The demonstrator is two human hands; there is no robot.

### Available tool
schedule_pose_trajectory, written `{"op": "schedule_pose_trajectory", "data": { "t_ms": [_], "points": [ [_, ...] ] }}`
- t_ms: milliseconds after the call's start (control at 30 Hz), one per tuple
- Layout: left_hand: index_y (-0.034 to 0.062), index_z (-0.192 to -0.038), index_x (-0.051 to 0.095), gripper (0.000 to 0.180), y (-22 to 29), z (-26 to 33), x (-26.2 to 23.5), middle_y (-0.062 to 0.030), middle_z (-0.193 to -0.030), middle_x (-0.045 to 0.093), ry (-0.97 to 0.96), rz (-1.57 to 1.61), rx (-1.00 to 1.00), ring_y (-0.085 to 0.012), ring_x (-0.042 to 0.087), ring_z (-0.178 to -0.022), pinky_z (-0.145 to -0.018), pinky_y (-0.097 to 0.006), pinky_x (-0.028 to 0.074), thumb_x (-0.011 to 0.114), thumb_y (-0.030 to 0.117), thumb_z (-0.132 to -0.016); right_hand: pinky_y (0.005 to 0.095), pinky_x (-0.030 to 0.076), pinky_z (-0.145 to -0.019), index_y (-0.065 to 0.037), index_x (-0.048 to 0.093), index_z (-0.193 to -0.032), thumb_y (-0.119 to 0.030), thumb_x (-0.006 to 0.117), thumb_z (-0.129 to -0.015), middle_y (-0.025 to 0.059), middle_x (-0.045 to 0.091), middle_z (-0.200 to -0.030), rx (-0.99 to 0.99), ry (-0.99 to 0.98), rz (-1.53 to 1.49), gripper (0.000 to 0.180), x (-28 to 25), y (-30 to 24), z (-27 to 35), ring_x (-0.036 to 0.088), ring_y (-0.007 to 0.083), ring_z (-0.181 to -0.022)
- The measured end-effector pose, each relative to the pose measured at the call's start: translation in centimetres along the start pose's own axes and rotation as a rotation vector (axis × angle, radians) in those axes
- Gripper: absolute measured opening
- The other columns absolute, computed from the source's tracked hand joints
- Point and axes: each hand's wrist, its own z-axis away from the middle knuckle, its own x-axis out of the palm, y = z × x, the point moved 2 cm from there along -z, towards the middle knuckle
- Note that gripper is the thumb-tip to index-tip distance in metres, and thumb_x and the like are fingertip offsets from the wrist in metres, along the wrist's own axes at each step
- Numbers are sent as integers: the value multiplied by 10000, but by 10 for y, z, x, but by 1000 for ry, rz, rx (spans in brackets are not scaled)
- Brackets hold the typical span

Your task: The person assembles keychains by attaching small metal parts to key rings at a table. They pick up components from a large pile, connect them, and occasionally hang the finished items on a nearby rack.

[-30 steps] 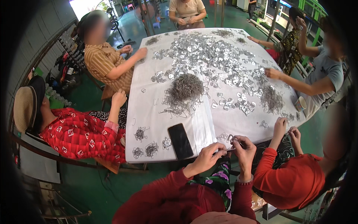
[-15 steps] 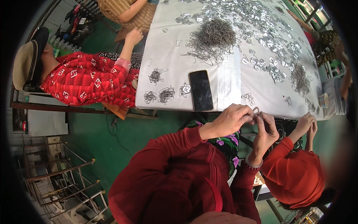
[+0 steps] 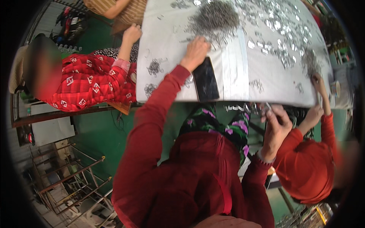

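In the head view, the left hand (image 3: 196,52) reaches over the white-topped table (image 3: 234,89), its fingertips at the near edge of the big pile of wire hooks (image 3: 217,17). The fingers are bunched close together, but I cannot tell whether they grip a hook. The pile lies just beyond this hand, spreading to both sides of the fingertips.

The right hand (image 3: 276,122) is in front of the table's near edge, well apart from the pile, with thumb and fingers pinched around a small metal piece (image 3: 268,106); blur hides its exact shape.

A dark phone (image 3: 206,81) lies just on the near side of the left hand. A small heap of hooks (image 3: 154,67) sits to the left of that forearm, and another small cluster (image 3: 257,85) lies on the table beyond the right hand. Shiny flat pieces (image 3: 283,40) are scattered right of the pile. At the far right stands a paper cup (image 3: 335,89).
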Motion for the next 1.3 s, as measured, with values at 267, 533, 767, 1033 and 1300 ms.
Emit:
{"op": "schedule_pose_trajectory", "data": {
  "t_ms": [267, 533, 767, 1033, 1300],
  "points": [
    [29, -948, 610, 115, 62, 0, -39, -122, -872, 606, 118, 424, 27, -284, 602, -788, -691, -402, 477, 578, 105, -868, 260, 511, -604, 88, 649, -952, 122, 620, -801, 136, 638, -839, -71, 15, -18, 158, 0, -3, 9, 612, 178, -675],
    [24, -958, 627, 135, 196, 49, -100, -63, -812, 640, 116, 1163, 63, -91, 573, -642, -593, -250, 470, 660, 98, -850, 241, 506, -611, 74, 640, -1031, 95, 637, -812, 113, 662, -817, -67, 110, 3, 220, -11, 19, 9, 621, 151, -666],
    [56, -920, 649, 139, 213, 56, -84, -104, -1035, 554, 187, 980, 234, -272, 529, -986, -820, -366, 466, 670, 159, -829, 245, 521, -628, 68, 646, -955, 108, 614, -826, 105, 661, -844, -103, 164, -8, 139, -9, 22, 15, 625, 146, -678],
    [19, -965, 621, 125, 211, 52, -77, -90, -886, 641, 54, 1134, 192, -220, 647, -838, -739, -310, 512, 633, -8, -843, 235, 515, -597, 48, 646, -1023, 94, 623, -823, 77, 584, -853, -131, 23, 113, 207, -25, 16, 1, 618, 134, -673],
    [16, -912, 617, 74, 215, 52, -74, -91, -843, 639, -68, 1199, 81, -215, 626, -767, -699, -309, 490, 640, 17, -841, 370, 508, -736, 52, 602, -1121, -11, 520, -888, 210, 638, -909, -362, 202, 970, 255, -96, 85, -149, 632, 309, -803]
  ]
}}
